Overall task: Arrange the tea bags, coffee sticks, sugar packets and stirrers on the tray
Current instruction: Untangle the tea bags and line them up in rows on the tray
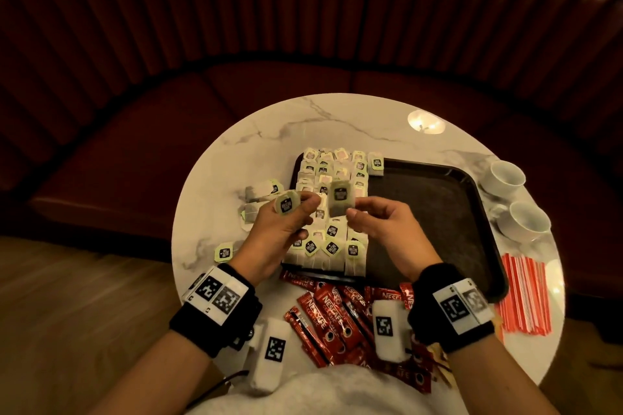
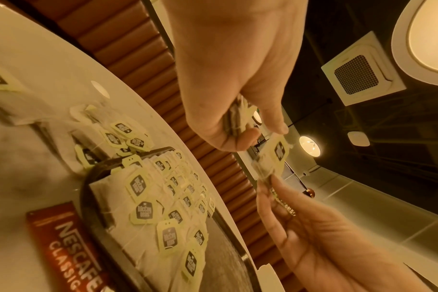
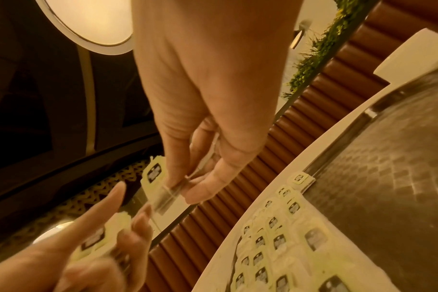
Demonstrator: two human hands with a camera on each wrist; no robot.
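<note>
1. Right half of the tray: bare dark floor, open from above.
2. Left half: packed with rows of tea bags.
3. Table far edge: bare marble.
4. Right edge: two white cups and orange stirrers.
5. Near edge: strewn with red coffee sticks.
6. Left edge: loose tea bags.

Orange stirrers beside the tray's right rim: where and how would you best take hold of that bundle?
Judging by shape, grip the orange stirrers across the middle of their length, coming from above with the right hand. They lie flat and parallel on the marble table, so a mid-span pinch across the bundle should keep both ends level.
</note>
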